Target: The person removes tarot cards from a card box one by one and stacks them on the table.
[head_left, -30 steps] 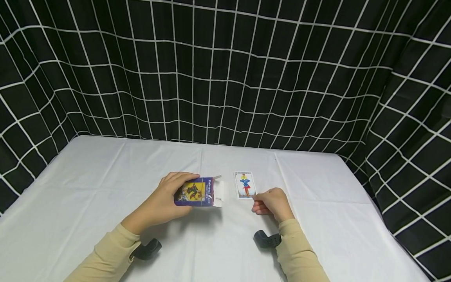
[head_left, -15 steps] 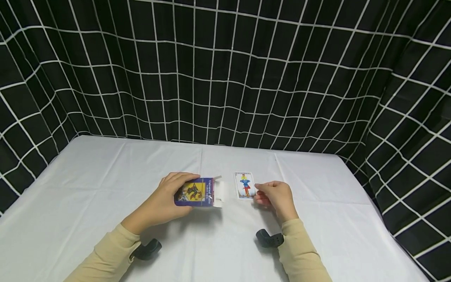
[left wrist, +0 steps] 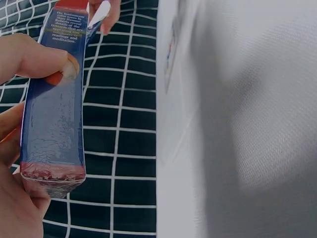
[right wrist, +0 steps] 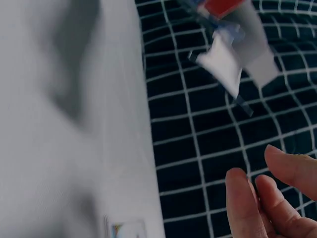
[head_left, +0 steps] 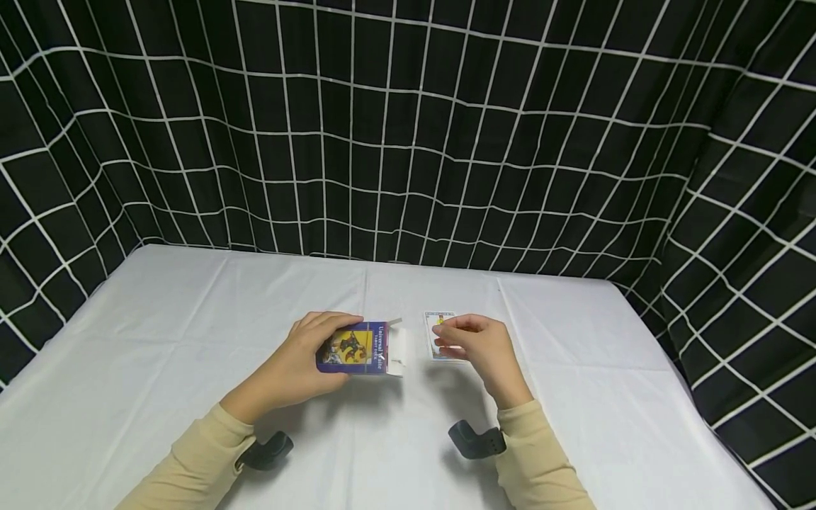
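My left hand (head_left: 302,361) grips a blue tarot card box (head_left: 353,347) above the cloth, thumb on one narrow side and fingers on the other. Its open end, with white flaps (head_left: 397,351) spread, points right. In the left wrist view, the thumb presses the printed side of the box (left wrist: 54,119). A tarot card (head_left: 431,338) with a colourful figure lies face up on the cloth, right of the box. My right hand (head_left: 481,347) hovers over this card and hides much of it. The right wrist view shows its fingers (right wrist: 242,203) loosely bent, thumb apart, holding nothing.
A white cloth (head_left: 191,312) covers the table. Black curtains (head_left: 408,127) with white grid lines hang behind it and at both sides. A dark wrist camera (head_left: 474,440) sits at the right sleeve, another camera (head_left: 268,451) at the left.
My right hand has left the card's right edge, risen and moved left over the card toward the box. The card stays on the cloth. The left hand and box have hardly moved.
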Demonstrator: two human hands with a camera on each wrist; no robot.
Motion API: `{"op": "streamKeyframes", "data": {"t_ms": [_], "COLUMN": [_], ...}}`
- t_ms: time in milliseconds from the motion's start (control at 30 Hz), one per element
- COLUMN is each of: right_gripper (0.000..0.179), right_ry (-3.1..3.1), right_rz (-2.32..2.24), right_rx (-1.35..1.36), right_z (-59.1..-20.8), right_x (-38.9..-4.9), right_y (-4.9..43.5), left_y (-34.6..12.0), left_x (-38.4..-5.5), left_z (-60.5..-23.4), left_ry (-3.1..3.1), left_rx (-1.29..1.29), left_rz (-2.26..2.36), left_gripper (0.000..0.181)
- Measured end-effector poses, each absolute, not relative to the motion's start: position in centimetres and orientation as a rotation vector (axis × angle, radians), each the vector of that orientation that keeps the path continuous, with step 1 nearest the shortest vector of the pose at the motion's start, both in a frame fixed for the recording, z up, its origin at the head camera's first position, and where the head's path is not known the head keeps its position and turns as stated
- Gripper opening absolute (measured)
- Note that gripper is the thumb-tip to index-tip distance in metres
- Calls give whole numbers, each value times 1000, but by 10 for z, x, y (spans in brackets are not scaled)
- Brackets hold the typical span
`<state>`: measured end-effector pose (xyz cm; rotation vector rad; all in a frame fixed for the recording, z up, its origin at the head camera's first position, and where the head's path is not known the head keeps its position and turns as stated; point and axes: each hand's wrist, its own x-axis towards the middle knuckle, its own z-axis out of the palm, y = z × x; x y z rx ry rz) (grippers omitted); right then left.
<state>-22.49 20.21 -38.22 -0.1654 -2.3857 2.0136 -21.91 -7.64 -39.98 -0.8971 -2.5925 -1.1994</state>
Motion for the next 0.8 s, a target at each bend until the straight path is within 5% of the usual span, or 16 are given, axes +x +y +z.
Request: {"op": "streamKeyframes", "data": {"t_ms": [800], "right_gripper": [25], "right_ry": [-2390], "right_rz": [2042], "right_rx": [-21], "right_z": [-372], "right_x": [-208], "right_y": [171], "left_y": [-76], "left_x": [-219], "left_z": [-400], "left_ry": [-2584], "left_rx": [-907], "left_rz": [-1198], "left_gripper": [75]}}
